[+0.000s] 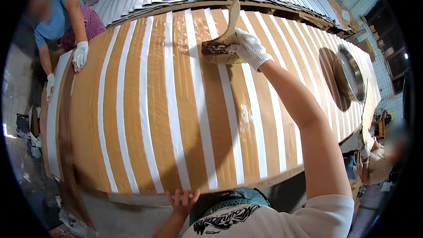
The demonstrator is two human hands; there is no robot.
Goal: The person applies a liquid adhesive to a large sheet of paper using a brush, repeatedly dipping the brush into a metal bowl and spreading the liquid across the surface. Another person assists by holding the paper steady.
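Right hand [249, 47] fisted round brush [223, 46] on bench [154, 119] far side, handle pointing away; left hand [183, 199] spread, resting at near edge.

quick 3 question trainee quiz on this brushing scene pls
1. True or false: the right hand is gloved and holds the brush.
2. The left hand is at: A) the metal bowl B) the near edge of the board C) the brush.
3. What colour are the strips on the brown board?

Key: 1 true; 2 B; 3 white.
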